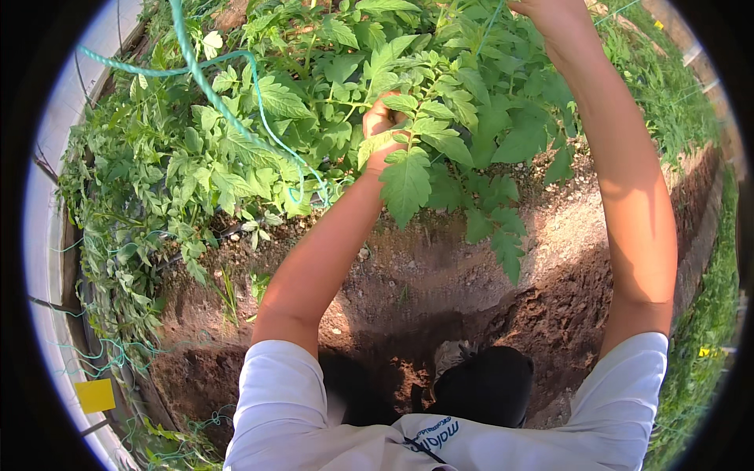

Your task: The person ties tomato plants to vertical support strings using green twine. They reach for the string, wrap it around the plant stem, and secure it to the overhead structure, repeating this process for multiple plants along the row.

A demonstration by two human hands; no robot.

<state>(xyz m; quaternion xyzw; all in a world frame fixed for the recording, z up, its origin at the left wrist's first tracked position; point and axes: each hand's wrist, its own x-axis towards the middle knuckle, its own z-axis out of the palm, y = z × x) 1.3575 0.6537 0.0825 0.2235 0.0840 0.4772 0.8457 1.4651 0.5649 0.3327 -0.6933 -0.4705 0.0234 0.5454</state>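
My left hand (386, 123) reaches in among tomato plants (436, 118), its fingers curled near a stem and partly covered by leaves; what it touches is hidden. My right hand (539, 15) is raised at the top edge, partly cut off by the rim of the picture. A thin green twine (490, 26) runs down into the foliage just left of that hand; whether the fingers pinch it does not show. A thicker green twine (206, 88) hangs across the upper left and ends in loose loops over the leaves.
Dry, clumpy soil (436, 259) lies between the plants and my legs. A pale plastic wall (47, 235) curves along the left, with a yellow card (94, 395) low beside it. Loose twine (112, 353) tangles there. Another green row (695, 353) runs down the right.
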